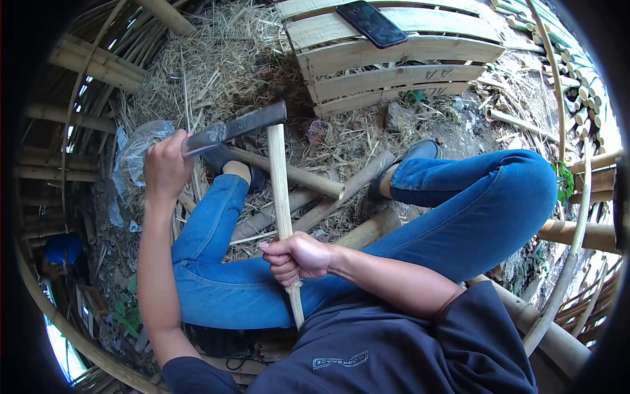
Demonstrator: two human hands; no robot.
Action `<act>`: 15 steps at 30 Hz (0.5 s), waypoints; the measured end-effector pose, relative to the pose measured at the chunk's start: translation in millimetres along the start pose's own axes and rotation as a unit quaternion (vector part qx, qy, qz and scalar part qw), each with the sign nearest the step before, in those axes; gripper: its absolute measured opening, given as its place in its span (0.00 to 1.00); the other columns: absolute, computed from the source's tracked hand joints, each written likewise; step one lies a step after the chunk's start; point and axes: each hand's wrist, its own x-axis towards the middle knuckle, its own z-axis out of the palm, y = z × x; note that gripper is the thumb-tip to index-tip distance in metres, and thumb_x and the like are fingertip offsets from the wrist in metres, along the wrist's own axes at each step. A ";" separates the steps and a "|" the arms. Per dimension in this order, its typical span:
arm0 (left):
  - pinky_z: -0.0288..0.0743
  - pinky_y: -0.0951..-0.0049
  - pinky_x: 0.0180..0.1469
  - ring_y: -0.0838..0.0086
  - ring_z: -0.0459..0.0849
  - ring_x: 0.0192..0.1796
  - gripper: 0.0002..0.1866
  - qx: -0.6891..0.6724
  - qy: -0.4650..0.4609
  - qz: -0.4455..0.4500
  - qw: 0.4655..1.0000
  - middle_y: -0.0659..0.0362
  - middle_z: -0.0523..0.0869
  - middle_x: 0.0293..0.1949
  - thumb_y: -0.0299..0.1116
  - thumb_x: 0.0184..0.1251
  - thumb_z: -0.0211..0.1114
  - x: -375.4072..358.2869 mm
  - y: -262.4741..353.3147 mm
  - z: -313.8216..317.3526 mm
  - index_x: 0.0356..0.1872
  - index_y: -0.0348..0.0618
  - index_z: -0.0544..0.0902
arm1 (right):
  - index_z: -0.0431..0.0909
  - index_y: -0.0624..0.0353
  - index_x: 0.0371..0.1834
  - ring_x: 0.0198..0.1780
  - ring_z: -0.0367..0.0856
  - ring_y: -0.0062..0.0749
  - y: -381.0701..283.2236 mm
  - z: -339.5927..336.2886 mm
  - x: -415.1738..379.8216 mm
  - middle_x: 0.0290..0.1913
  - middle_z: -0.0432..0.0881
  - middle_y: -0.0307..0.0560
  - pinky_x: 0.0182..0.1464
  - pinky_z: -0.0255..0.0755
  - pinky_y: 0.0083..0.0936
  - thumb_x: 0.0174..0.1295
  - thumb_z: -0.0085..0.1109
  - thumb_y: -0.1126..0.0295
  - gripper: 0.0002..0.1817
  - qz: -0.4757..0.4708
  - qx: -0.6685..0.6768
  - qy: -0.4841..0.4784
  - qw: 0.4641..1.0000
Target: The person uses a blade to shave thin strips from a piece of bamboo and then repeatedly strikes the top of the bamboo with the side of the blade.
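My left hand is wrapped round the near end of a machete; its handle is hidden in the fist. The dark, square-ended blade points right, its tip end overlapping the top of a pale split bamboo strip. Lower down, my right hand is closed round that strip, the thumb towards the left. The strip stands nearly upright in this view, frayed just below the fist, and its lower end reaches my shirt and lap.
Bamboo poles lie on the straw-covered ground between my feet. Beyond stands a slatted wooden crate with a phone on top. A plastic bag lies at left. Cut bamboo is stacked at right; bamboo framework surrounds me.
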 end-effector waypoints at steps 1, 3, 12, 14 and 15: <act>0.73 0.52 0.32 0.47 0.82 0.29 0.10 0.010 0.013 -0.013 1.000 0.47 0.81 0.23 0.32 0.66 0.63 -1.1 -4.2 -1.4 0.26 0.39 0.76 | 0.53 0.47 0.18 0.18 0.43 0.21 0.3 0.4 -0.9 0.17 0.46 0.28 0.25 0.48 0.23 0.79 0.36 0.52 0.27 -0.004 -0.001 0.001 1.000; 0.72 0.53 0.31 0.47 0.81 0.29 0.11 -0.007 0.029 -0.028 0.999 0.47 0.80 0.23 0.32 0.65 0.63 -6.0 -13.0 -1.2 0.26 0.39 0.74 | 0.52 0.47 0.18 0.19 0.42 0.21 -2.6 1.4 -3.3 0.17 0.46 0.28 0.25 0.48 0.23 0.79 0.36 0.52 0.27 -0.016 -0.007 0.004 1.000; 0.70 0.58 0.30 0.54 0.79 0.24 0.17 -0.064 -0.057 0.157 0.984 0.52 0.76 0.18 0.32 0.63 0.66 -13.9 17.5 9.5 0.19 0.41 0.70 | 0.53 0.47 0.19 0.19 0.44 0.21 -3.6 -8.8 1.2 0.17 0.46 0.29 0.26 0.49 0.24 0.80 0.35 0.51 0.27 -0.020 0.007 0.039 0.999; 0.71 0.57 0.29 0.56 0.79 0.24 0.15 -0.080 -0.084 0.180 0.977 0.54 0.77 0.18 0.33 0.63 0.66 -13.2 22.1 16.4 0.19 0.43 0.71 | 0.55 0.47 0.20 0.18 0.46 0.21 -5.0 -12.4 2.4 0.17 0.48 0.29 0.25 0.51 0.25 0.79 0.37 0.52 0.26 -0.023 0.006 0.047 0.999; 0.72 0.56 0.29 0.55 0.80 0.24 0.15 -0.076 -0.128 0.175 0.973 0.53 0.78 0.19 0.33 0.63 0.66 -12.4 24.9 14.3 0.20 0.42 0.72 | 0.56 0.47 0.20 0.18 0.47 0.21 -5.3 -12.5 1.2 0.17 0.49 0.30 0.24 0.52 0.25 0.79 0.38 0.52 0.25 -0.028 0.008 0.054 0.998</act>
